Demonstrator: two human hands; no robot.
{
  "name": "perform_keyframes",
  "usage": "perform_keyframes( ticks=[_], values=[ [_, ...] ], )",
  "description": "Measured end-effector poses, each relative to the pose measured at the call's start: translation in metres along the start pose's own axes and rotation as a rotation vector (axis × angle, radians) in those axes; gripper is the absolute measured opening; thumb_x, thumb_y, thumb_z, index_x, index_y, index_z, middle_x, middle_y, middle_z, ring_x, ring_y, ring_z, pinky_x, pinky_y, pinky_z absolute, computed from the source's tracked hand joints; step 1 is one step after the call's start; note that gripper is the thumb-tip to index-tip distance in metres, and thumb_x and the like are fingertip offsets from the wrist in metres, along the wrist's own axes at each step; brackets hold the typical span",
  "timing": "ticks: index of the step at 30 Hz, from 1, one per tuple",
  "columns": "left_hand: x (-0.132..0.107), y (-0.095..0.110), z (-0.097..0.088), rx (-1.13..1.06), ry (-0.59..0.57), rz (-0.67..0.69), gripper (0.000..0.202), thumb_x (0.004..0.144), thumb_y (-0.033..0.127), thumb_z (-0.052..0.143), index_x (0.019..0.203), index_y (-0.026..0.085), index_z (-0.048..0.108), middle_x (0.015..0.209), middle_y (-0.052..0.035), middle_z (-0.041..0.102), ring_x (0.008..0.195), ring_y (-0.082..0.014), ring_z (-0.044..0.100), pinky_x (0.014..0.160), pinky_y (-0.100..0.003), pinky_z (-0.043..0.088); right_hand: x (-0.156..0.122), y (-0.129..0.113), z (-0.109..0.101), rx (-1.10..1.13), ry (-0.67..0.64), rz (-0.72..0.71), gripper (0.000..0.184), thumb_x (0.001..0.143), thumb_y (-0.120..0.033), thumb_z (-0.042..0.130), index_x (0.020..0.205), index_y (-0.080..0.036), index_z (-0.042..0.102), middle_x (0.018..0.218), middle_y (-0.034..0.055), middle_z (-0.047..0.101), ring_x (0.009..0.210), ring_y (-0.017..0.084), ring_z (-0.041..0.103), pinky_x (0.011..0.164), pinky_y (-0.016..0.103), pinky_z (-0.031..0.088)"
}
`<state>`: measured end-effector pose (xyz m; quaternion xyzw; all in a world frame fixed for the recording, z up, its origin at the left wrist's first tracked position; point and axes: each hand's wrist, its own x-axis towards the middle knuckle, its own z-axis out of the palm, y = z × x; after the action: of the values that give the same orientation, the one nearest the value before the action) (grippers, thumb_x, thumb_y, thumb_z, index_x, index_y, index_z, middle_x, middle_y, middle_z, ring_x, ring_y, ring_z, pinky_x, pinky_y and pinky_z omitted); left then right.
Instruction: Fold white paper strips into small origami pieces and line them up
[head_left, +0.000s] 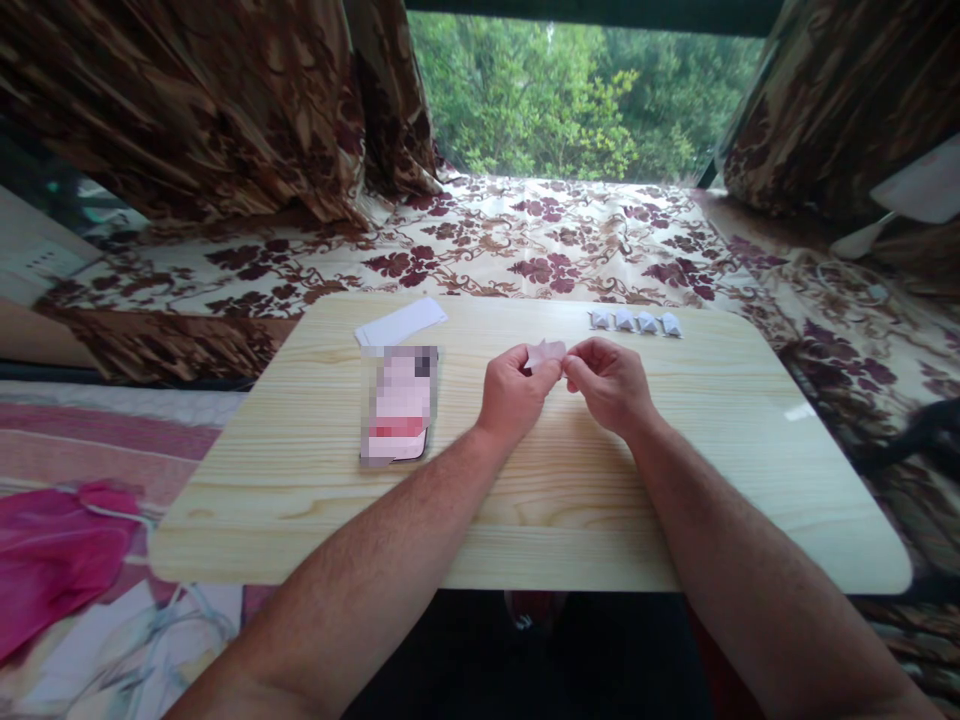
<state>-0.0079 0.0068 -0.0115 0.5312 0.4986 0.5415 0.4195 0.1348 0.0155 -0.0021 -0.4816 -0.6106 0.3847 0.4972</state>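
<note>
Both my hands meet over the middle of a light wooden table [525,520]. My left hand [516,392] and my right hand [609,383] are closed in a pinch on a small folded piece of pale paper [545,353], held just above the tabletop. Beyond my right hand, several small folded white paper pieces [636,321] stand in a row near the far edge. A stack of white paper strips [400,322] lies at the far left of the table. Closer to me is a phone [399,404] lying flat, left of my left hand.
A floral cloth [525,240] covers the surface behind the table, with brown patterned curtains [225,110] at both sides of a window onto trees. A pink cloth [52,550] and white cables [172,630] lie at the lower left.
</note>
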Motion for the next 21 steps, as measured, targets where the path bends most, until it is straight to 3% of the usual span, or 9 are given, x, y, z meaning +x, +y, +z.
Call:
perform_keyframes(
  ticks=[21],
  values=[
    [0.0019,-0.0044,0.0001,0.060,-0.021,-0.002,0.020,0.079,0.035,0.067,0.070,0.016,0.067,0.058,0.0015,0.059,0.054,-0.0112,0.050,0.053,-0.024,0.036,0.0009,0.0011,-0.0012,-0.108,-0.019,0.009,0.016,0.083,-0.031,0.062,0.075,-0.017,0.062,0.058,-0.0008,0.061,0.050,0.012,0.053,0.048,0.024,0.037]
  ],
)
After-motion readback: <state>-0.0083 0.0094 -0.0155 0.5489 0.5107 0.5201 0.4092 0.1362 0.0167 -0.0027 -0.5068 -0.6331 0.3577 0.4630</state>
